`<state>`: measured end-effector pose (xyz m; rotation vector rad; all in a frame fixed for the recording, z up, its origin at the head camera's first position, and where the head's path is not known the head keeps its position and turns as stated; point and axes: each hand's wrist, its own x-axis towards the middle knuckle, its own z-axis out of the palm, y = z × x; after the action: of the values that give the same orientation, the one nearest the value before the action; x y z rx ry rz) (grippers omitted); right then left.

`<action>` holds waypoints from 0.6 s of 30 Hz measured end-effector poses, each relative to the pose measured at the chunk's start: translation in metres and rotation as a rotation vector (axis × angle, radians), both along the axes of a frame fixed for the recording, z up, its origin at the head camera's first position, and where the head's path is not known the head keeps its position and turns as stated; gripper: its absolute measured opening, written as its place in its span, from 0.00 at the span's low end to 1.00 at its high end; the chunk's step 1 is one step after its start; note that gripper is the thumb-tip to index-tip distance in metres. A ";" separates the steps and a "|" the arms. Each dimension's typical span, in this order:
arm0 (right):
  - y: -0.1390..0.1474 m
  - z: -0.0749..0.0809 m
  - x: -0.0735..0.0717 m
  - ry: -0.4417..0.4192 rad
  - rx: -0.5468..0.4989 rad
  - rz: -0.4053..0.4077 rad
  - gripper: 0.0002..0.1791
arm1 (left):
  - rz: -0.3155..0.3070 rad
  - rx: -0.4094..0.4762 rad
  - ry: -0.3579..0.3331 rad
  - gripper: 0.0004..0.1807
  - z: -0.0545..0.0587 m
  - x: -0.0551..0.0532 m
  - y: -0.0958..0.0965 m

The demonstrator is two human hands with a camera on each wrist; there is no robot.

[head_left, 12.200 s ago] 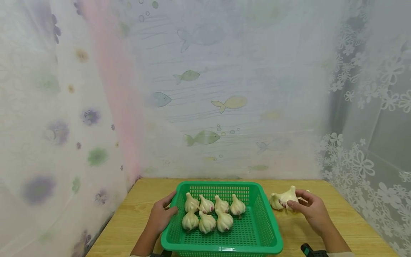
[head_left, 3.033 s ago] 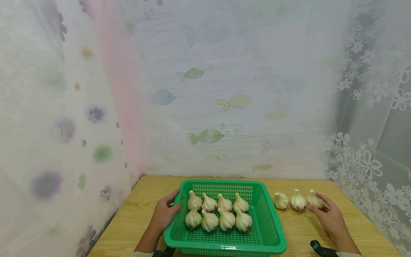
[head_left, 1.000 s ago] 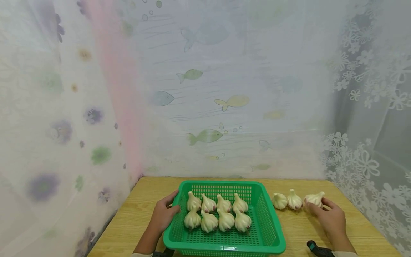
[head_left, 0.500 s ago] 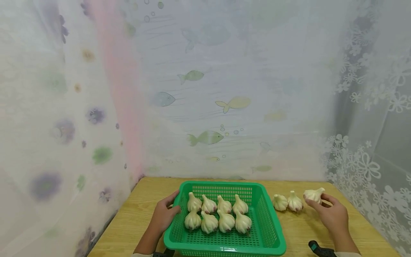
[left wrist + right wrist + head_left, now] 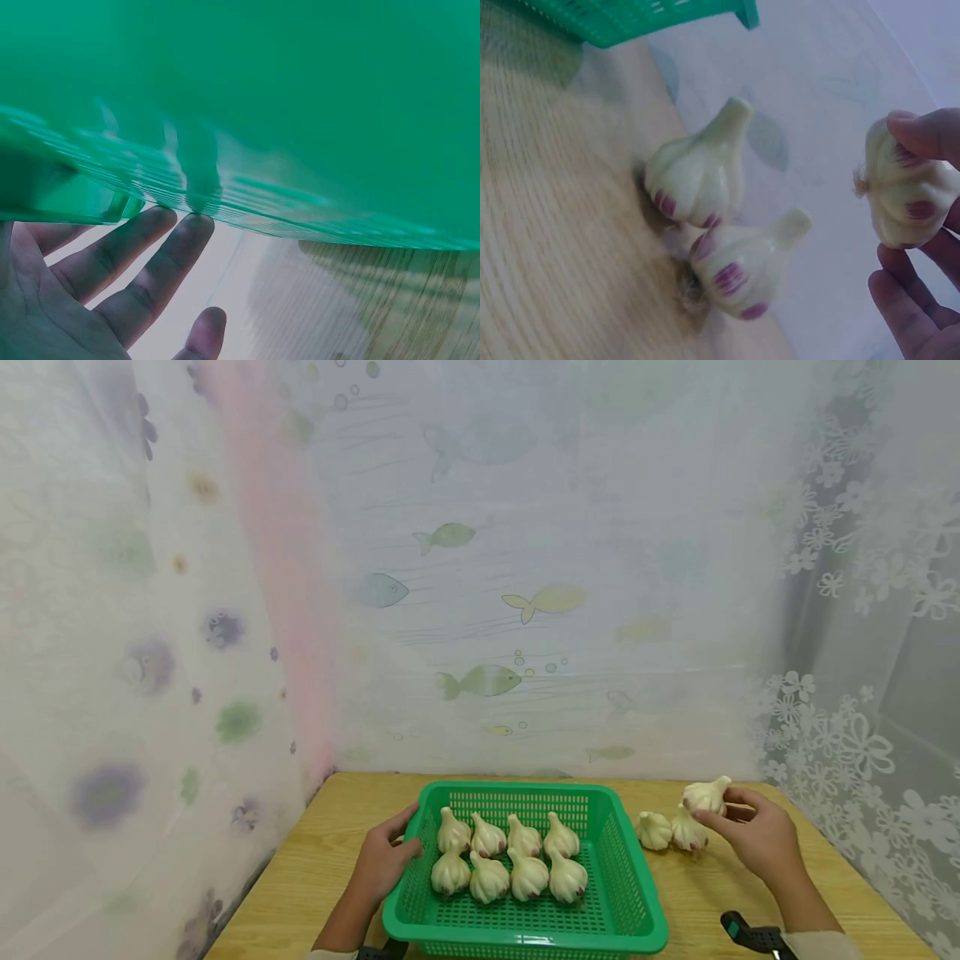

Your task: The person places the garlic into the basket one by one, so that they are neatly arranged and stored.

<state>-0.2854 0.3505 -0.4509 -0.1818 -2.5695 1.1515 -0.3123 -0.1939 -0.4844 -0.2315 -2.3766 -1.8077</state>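
Observation:
My right hand (image 5: 761, 831) pinches a white garlic bulb (image 5: 707, 797) with a tall neck, raised over the table. In the right wrist view the thumb and fingers hold this bulb (image 5: 907, 187), its roots and purple marks showing. Two more bulbs, a left one (image 5: 654, 832) and a right one (image 5: 688, 835), stand on the table below it, close together. My left hand (image 5: 380, 860) rests against the left side of a green plastic basket (image 5: 517, 942). From the left wrist, extended fingers (image 5: 161, 277) touch the basket's outer wall (image 5: 300, 150).
Inside the basket, several garlic bulbs (image 5: 489, 878) stand in two rows toward the left, with bare mesh floor at right and front. The wooden table (image 5: 300, 860) backs onto a curtain (image 5: 540, 718) printed with fish. Flowered sheets hang on both sides.
Since 12 seconds ago, another bulb has joined the front row in the basket. The right hand has picked up the rightmost table bulb, raising it leftward. The left hand stays put.

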 end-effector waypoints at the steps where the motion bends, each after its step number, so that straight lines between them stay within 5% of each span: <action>1: -0.002 0.002 -0.001 0.016 0.011 0.013 0.48 | 0.002 0.002 0.002 0.39 0.000 0.000 0.000; 18: -0.047 0.032 -0.008 0.178 0.104 0.230 0.24 | 0.007 -0.004 0.040 0.38 -0.002 0.001 0.000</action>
<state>-0.2936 0.3038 -0.4188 0.2360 -2.5302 1.0527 -0.3109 -0.1939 -0.4866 -0.2572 -2.3515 -1.7783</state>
